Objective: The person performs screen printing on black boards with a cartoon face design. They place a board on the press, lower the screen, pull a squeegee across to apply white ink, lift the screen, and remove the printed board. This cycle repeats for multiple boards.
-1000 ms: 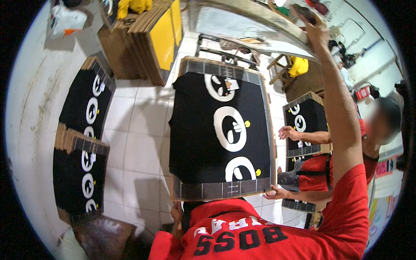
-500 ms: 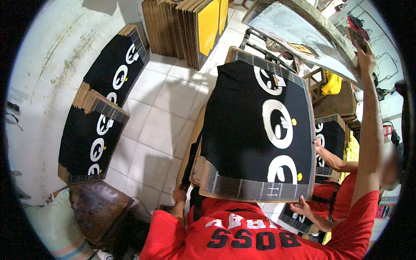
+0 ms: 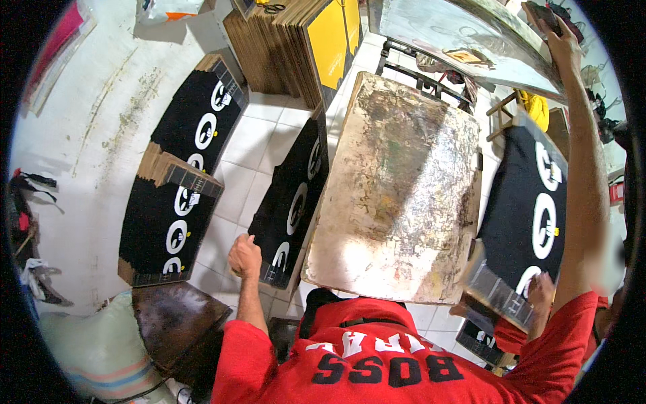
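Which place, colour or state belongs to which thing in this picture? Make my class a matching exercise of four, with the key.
Column one
1. Left grip
2. Tabletop
3. Framed panel
4. Plump sack

Column two
A. Pale green with coloured stripes
B. Raised at a slant, near the top of the picture
C. At the near end of a board carrying black cloth
D. In the middle, blotched brown and pale

Right pairs: 1-C, 2-D, 3-B, 4-A
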Demonstrator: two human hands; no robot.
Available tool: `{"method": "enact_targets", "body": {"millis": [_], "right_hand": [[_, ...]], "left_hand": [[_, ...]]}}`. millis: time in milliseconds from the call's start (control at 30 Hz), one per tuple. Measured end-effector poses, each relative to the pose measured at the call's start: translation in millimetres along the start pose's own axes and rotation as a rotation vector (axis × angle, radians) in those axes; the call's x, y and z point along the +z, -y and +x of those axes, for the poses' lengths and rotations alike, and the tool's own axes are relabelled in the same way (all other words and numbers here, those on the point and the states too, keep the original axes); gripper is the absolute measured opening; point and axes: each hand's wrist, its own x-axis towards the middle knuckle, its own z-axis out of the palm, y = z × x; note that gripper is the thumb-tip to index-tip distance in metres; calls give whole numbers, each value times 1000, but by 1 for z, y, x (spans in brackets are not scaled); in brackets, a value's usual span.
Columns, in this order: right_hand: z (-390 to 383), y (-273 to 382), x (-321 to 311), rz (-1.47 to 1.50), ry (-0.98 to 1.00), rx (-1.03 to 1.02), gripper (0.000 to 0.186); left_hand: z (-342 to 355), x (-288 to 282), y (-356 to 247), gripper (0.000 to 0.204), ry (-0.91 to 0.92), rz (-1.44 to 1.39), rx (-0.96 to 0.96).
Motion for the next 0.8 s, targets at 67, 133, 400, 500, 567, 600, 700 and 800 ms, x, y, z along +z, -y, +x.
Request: {"method": "enact_targets", "body": {"millis": [67,133,400,500,567,600,700,800], "right_hand": [[-10,18,-7,65,-116,-133,44],[-18,36,-19,328,-163,-150,44],[-8,59,-30,252,-165,-63,39],[-3,57,-29,253,-39,-14,55],[-5,57,-29,282,-54,-35,52],[-5,58,-31,293,-54,-38,50],[-12,61,-33,320,-40,-42,44],[-16,62,-34,345,-35,-56,39]], "left_hand": [[16,-43,-2,24,19,3,-88],[27,-97,3,25,-65,21,-107],[21,-388,116,37,-441,-184,-115],[8,-472,179,31,-518,-341,-151],[7,-475,214,28,-573,-519,-195],[5,-465,227,28,-603,-523,-228],[-1,-390,239,32,-447,-741,-392],[-18,-256,209,30,-324,-1071,-571]]}}
